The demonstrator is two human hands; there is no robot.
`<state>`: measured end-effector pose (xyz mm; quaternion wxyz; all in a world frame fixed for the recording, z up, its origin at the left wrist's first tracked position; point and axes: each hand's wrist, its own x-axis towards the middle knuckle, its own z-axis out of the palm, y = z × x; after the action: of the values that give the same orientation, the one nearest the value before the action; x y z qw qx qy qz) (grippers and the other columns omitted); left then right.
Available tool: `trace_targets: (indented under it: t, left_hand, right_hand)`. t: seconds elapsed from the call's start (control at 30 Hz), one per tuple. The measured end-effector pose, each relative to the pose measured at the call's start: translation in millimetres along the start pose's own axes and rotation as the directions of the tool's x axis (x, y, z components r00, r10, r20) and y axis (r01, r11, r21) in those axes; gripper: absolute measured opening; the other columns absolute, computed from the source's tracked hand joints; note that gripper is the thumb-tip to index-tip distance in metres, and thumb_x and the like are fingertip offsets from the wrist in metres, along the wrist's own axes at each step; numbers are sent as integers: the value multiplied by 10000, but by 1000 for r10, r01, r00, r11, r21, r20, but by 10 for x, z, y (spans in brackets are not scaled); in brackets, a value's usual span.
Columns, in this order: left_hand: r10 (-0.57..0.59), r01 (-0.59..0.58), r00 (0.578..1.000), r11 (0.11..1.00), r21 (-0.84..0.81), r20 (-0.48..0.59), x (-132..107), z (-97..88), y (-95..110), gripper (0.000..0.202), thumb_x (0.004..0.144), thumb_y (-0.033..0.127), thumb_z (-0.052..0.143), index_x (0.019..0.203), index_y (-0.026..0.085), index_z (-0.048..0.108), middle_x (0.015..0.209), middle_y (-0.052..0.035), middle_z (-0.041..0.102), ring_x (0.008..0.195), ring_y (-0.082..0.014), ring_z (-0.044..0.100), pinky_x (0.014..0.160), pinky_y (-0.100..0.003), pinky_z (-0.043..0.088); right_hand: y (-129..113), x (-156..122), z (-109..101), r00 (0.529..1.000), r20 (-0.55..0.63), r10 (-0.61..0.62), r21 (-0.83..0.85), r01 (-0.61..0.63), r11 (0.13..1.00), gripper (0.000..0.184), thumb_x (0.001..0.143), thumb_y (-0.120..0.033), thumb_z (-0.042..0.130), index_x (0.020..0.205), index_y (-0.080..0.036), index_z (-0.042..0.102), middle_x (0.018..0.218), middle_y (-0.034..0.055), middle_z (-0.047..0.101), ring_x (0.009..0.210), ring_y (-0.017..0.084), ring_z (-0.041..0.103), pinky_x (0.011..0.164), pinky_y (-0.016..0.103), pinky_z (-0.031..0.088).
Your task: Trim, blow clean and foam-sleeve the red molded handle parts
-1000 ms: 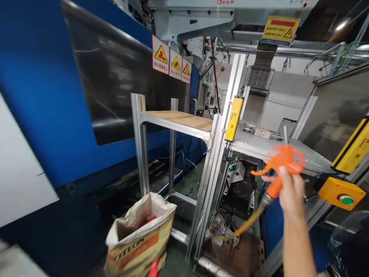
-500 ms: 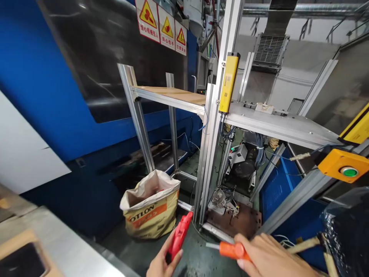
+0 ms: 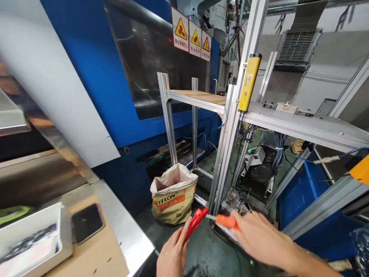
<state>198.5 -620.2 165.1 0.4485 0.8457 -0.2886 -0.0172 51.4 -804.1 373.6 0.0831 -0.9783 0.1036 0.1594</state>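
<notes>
My left hand [image 3: 174, 248] is closed around a long red plastic part [image 3: 196, 220], which tilts up and to the right above the floor. My right hand [image 3: 250, 232] grips an orange-handled tool [image 3: 226, 221]. The tool's thin metal blade [image 3: 211, 217] points left at the red part. Its tip appears very close to that part; whether they touch I cannot tell. Beyond my left hand, an open yellow-and-white sack [image 3: 174, 206] stands on the floor. What lies inside it is hard to make out.
To the left is a metal-edged workbench [image 3: 123, 227] bearing a phone [image 3: 88, 223] and a white tray [image 3: 65, 234]. An aluminium frame [image 3: 227, 154] with a yellow light-curtain bar [image 3: 250, 82] rises ahead. A blue machine [image 3: 121, 88] fills the left background.
My view has turned left, bringing the phone and white tray more into sight. The tool's blade and the red part have come closer together. Both hands keep their hold.
</notes>
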Motion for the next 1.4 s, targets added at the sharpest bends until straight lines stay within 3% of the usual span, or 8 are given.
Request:
trace_targets:
  t: [0.3,0.43,0.6,0.77,0.9,1.0,1.2,1.4]
  left_hand:
    - [-141,140,990,976,-168,4,72,-1,167,515,852,364,469,1361,294,505,1258,-90,597,876,-287,640,779,-431,474]
    - [-281,270,959,878,-394,31,135,19,212,509,770,354,626,1274,296,581,1248,-61,613,1076,-322,591,952,-439,421]
    - [-530,521,804,406,-751,271,317,139,199,451,808,283,648,1237,178,559,1099,-118,711,1088,-322,642,915,-454,526]
    - [-504,562,664,-150,-813,552,440,115,177,284,948,135,435,1178,50,577,1022,-160,738,976,-238,702,839,-410,592]
    - [-452,496,613,-420,-761,648,491,5,157,406,1001,114,271,1377,31,401,950,-136,753,853,-159,729,752,-255,607]
    - [-373,482,591,-548,-683,716,478,-63,148,449,1012,143,281,1439,5,287,906,-135,756,822,-114,727,745,-141,578]
    - [-246,615,517,-560,-556,820,244,-207,74,343,1007,269,399,1321,198,517,907,-51,759,491,8,622,484,-3,474]
    - [-330,771,518,-221,-598,790,118,-254,21,152,892,251,613,955,148,705,745,-50,752,489,-35,619,471,-74,493]
  right_hand:
    - [20,40,85,997,-55,47,-4,-48,999,295,968,-267,340,1148,-186,560,932,136,701,830,332,682,653,358,432]
    - [16,45,163,992,122,-38,2,38,999,256,929,-285,452,1122,-184,588,958,141,703,883,339,678,702,371,457]
    - [-11,83,250,996,90,15,31,-18,999,305,950,-271,395,1195,-184,554,989,154,699,918,355,670,729,406,469]
    - [-32,101,268,999,48,25,50,-27,998,310,944,-245,389,1187,-171,566,993,163,697,916,352,673,723,397,469]
    - [-76,119,260,975,220,-25,13,23,1000,303,906,-281,504,1183,-185,581,967,161,715,903,369,683,708,394,481]
    - [-93,138,251,996,87,-17,10,17,1000,297,943,-264,414,1182,-177,568,959,157,709,878,344,683,702,390,479]
    - [0,185,204,996,81,-31,32,28,999,280,940,-293,413,1146,-184,569,948,138,704,871,318,678,697,361,461]
    - [60,225,203,995,23,-102,84,99,992,276,945,-312,376,1110,-195,564,943,133,685,883,337,660,713,393,465]
